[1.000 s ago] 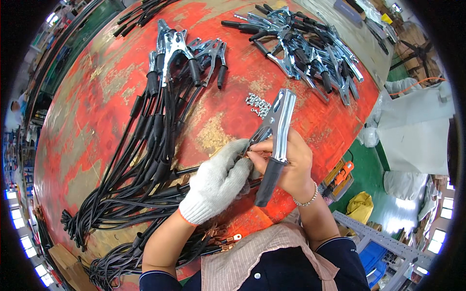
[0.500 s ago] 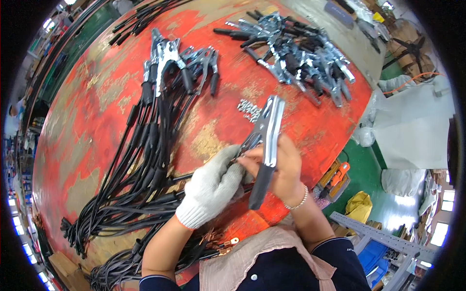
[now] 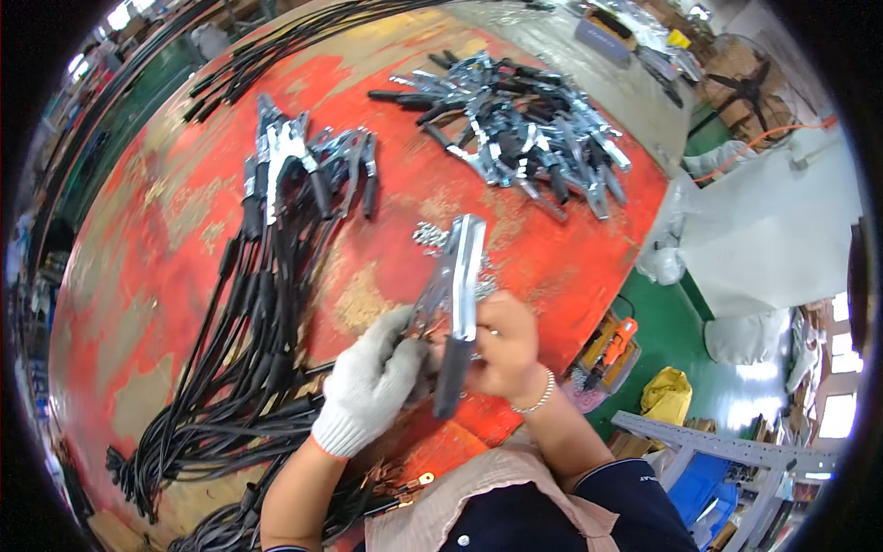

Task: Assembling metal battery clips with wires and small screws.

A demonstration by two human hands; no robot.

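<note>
Clamp (image 3: 467, 267) and scuffed red table (image 3: 570, 267) have slid down and left in our view since the earlier frame. Over the table, our gloved left hand (image 3: 359, 386) pinches the clamp's near end, likely to keep it still, while our bare right hand (image 3: 508, 348) curls by its black grip (image 3: 454, 375), how tightly we can't tell. Small metal bits (image 3: 429, 237) lie near, perhaps for easy reach, with green floor (image 3: 676, 336) and a fan (image 3: 750, 92) to the right.

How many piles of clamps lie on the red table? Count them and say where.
2: a right pile on the table's far side, and a left pile beyond the black cables. The held clamp is in neither. Some clamps may be hidden within each.
</note>
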